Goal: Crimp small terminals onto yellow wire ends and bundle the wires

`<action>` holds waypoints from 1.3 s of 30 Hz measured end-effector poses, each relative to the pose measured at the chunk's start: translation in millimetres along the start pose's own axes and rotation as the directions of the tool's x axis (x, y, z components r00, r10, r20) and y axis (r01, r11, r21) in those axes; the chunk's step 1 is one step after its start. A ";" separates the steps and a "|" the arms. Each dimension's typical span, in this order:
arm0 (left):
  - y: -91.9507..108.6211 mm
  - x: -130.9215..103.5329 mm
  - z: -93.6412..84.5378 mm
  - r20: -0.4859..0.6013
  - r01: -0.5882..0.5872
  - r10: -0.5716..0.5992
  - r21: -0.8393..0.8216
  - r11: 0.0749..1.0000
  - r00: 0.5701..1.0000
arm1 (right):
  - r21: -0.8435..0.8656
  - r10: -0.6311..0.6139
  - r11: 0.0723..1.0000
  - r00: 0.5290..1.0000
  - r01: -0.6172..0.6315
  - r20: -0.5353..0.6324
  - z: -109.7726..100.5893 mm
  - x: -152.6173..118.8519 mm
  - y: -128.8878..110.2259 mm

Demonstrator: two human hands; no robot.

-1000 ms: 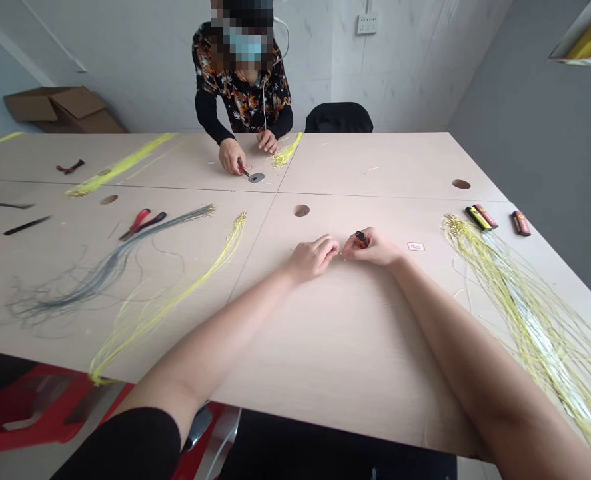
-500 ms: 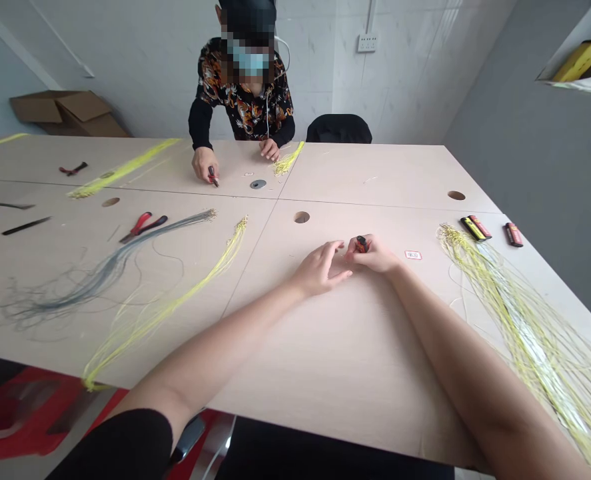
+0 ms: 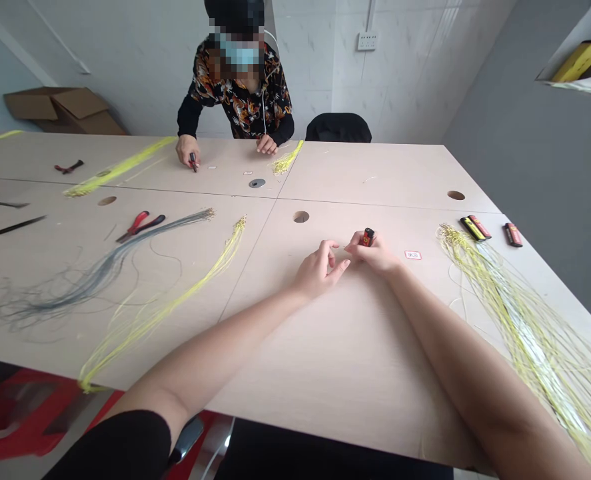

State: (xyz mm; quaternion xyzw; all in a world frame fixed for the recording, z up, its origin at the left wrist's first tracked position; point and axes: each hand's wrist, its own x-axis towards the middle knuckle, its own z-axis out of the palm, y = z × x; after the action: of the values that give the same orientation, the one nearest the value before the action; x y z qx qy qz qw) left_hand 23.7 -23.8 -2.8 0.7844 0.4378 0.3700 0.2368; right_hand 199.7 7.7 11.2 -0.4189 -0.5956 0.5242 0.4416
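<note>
My right hand (image 3: 375,253) is closed around a lighter (image 3: 368,237), whose dark and reddish top end sticks up above the fingers. Just to its left, my left hand (image 3: 321,270) hovers over the table with fingers curved and thumb apart, nothing visible in it. A small gap separates the two hands. Right of my right hand lies a small white label with a red border (image 3: 413,255). Farther right, a bundle of yellow cords (image 3: 495,293) stretches toward the near edge, beside a pair of lighters (image 3: 476,229) and a single red lighter (image 3: 513,235).
On the left lie a yellow cord bundle (image 3: 195,287), grey cords (image 3: 100,270), red-and-black pliers (image 3: 140,227) and a dark blade-like tool (image 3: 21,225). Across the table (image 3: 325,360), a masked co-worker (image 3: 240,100) holds a small dark object. A round hole (image 3: 302,217) opens in the tabletop.
The lighter in my right hand has tilted and shows more of its body. My left fingers have curled slightly. The co-worker's hand has shifted left, with a small label now visible nearby.
</note>
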 end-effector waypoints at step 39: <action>-22.2 14.5 -5.5 -0.344 0.095 -0.213 -0.331 0.939 0.914 | 0.038 0.016 0.999 0.993 -0.021 0.113 -4.7 4.5 14.2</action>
State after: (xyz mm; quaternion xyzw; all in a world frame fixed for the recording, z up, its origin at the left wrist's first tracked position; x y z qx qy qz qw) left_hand 13.0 0.1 -9.4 0.6153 0.4731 0.5565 0.2966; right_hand 203.6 14.6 -2.3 -0.3856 -0.6053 0.5626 0.4105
